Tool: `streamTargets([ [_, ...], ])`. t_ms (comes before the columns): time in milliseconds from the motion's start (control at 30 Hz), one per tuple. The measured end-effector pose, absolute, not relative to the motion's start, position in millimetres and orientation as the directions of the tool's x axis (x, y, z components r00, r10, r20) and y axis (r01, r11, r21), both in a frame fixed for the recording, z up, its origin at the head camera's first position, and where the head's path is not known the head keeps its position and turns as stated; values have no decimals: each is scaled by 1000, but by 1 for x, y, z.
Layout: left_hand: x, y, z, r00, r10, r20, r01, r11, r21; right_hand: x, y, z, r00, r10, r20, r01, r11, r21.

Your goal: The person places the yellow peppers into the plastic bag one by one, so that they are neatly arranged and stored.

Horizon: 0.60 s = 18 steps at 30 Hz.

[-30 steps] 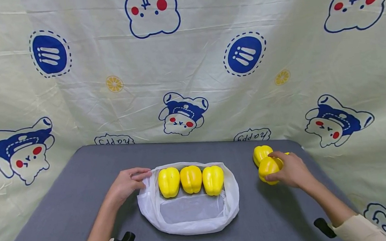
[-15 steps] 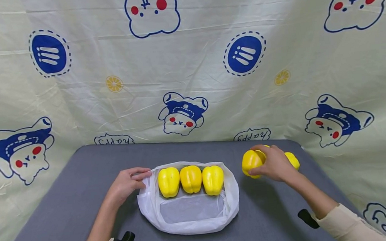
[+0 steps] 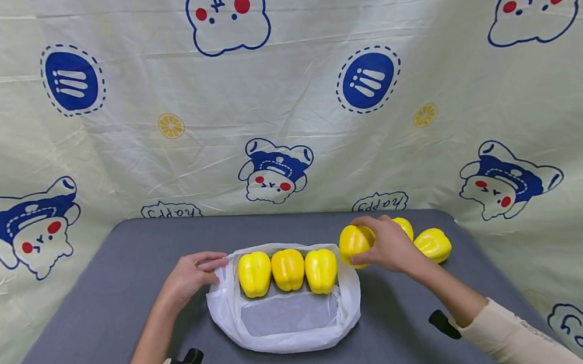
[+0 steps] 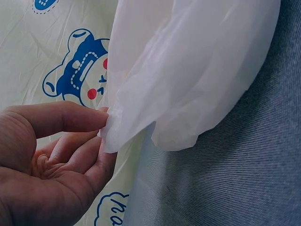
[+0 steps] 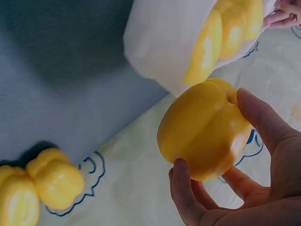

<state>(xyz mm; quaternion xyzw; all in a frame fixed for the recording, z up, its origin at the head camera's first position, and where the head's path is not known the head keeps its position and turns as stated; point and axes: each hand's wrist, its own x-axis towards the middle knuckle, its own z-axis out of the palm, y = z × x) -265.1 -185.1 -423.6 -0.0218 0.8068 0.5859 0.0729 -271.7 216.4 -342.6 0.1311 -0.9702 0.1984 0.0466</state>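
Observation:
A white plastic bag [image 3: 286,342] lies with its mouth open upward, three yellow bell peppers [image 3: 288,270] side by side along its far part. My left hand [image 3: 190,279] pinches the bag's left edge; the left wrist view shows the thin plastic [image 4: 188,70] between the fingertips. Between the thumb and fingers of my right hand [image 3: 389,246] is another yellow bell pepper [image 3: 354,245], held up at the bag's right rim. In the right wrist view this held pepper [image 5: 204,132] shows close up, its far side hidden.
Two more yellow bell peppers lie at the table's far right, one on its side [image 3: 433,244] and one partly behind my right hand [image 3: 403,227]. A patterned curtain [image 3: 283,100] hangs behind the grey table [image 3: 99,318].
My right hand has lifted a bell pepper from the group at the right and carried it left to the bag's rim. My left hand has stayed on the bag's edge.

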Motion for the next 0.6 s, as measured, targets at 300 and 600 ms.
streamTargets([
  [300,-266,-186,-426,-989,53,-138,-115,317,941,-267,186,-340,-958,-262,113,-286,876,-390],
  [600,-265,-185,-424,-989,56,-140,-115,320,940,-259,156,-338,-954,-290,75,-293,855,-428],
])
